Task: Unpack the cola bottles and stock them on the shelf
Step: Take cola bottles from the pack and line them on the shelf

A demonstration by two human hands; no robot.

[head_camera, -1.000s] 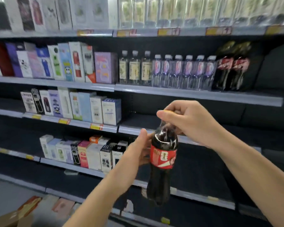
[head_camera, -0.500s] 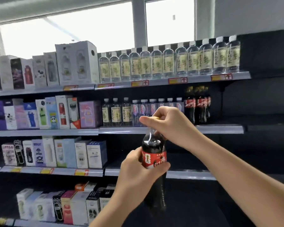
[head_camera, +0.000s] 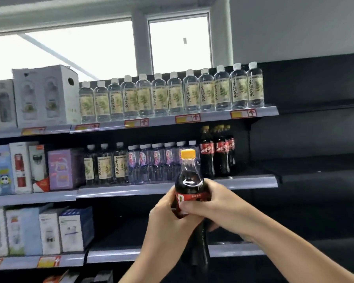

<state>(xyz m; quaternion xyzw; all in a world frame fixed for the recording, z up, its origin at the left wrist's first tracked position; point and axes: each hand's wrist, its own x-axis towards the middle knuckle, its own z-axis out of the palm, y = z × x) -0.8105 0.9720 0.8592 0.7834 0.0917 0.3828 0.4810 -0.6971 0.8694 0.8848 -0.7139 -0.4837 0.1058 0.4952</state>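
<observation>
I hold one cola bottle (head_camera: 189,176) upright in front of the shelving, dark with a red label and a yellow cap. My left hand (head_camera: 168,213) wraps its label from the left. From the right, my right hand (head_camera: 211,203) grips the same label band. Several cola bottles (head_camera: 218,152) stand on the middle shelf (head_camera: 251,180), up and to the right of the held bottle. The lower part of the held bottle is partly hidden by my hands.
Clear water bottles (head_camera: 172,94) line the top shelf (head_camera: 213,116). Small purple-label bottles (head_camera: 151,162) and dark tea bottles (head_camera: 104,162) stand left of the colas. Product boxes (head_camera: 45,94) fill the left bays. Dark bare shelves (head_camera: 315,170) lie to the right.
My right hand left the cap and dropped to the label, exposing the yellow cap. The bottle rose toward the middle shelf and my view tilted upward.
</observation>
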